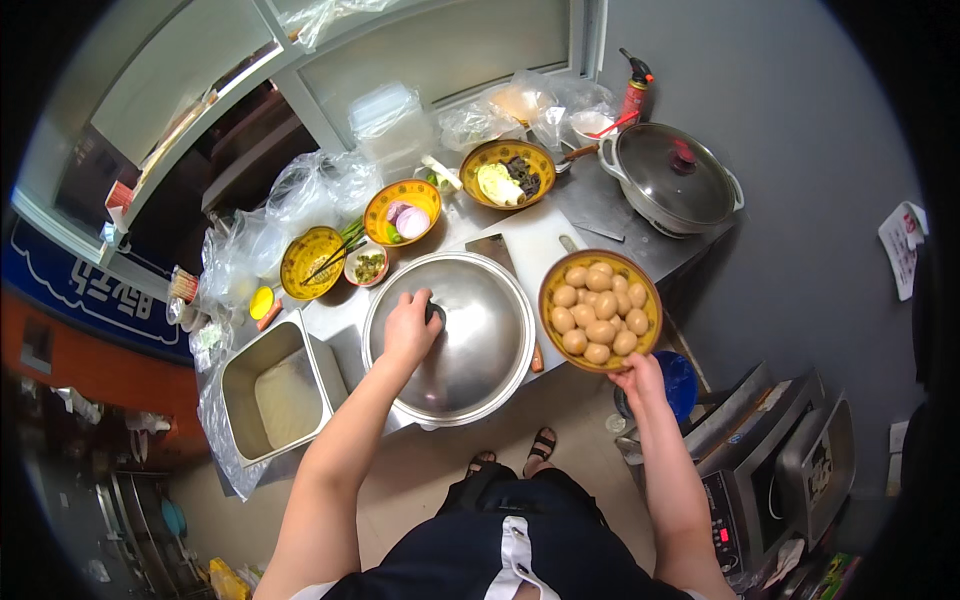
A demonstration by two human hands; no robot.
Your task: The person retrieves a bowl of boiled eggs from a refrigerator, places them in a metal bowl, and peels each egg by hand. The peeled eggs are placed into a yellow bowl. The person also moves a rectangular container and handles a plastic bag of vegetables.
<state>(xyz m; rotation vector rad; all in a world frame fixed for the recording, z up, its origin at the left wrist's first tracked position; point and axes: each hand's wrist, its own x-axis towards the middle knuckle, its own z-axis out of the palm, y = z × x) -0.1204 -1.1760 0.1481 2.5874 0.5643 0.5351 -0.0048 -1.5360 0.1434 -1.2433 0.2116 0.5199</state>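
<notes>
My left hand (pixel 411 330) grips the black knob of a domed metal lid (pixel 480 367), which lies over a round pot at the counter's front edge. Out to the right, my right hand (pixel 639 379) holds the near rim of a yellow patterned bowl (pixel 553 341) full of peeled brown eggs (pixel 600 304). Behind the lid lie a white cutting board (pixel 532 240) and the dark blade of a cleaver (pixel 491 251), whose wooden handle (pixel 537 358) shows at the lid's right side.
Left of the lid stands a deep steel container (pixel 319 375). Behind are bowls of onion (pixel 411 223), cabbage with dark fungus (pixel 499 184), and chopsticks (pixel 330 264). A lidded pan (pixel 675 180) and a torch (pixel 634 94) stand back right; an induction cooker (pixel 724 517) is at lower right.
</notes>
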